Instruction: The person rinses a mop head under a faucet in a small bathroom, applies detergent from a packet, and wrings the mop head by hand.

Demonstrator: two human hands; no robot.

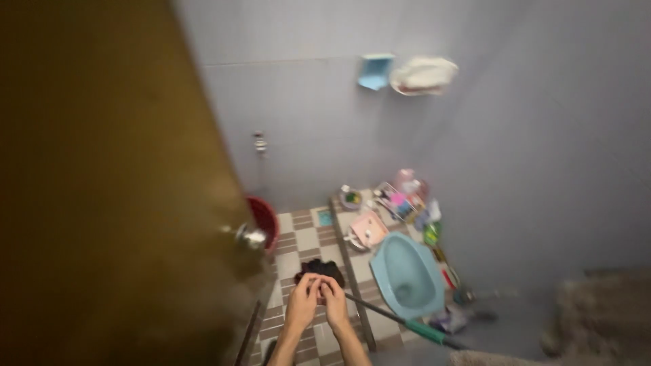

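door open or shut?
Open. The brown door is swung aside, its metal knob at the free edge, and the tiled floor and blue squat toilet show past it.

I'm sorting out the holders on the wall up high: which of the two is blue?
The left holder, a small boxy one. The holder beside it on the right is white, wider and rounded. Both hang far above the hands.

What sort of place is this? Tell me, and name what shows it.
Most likely a small bathroom. A blue squat toilet is set into a checked tile floor, a red bucket stands under a wall tap, and toiletries crowd the corner. Both hands meet over something dark; the view is blurred.
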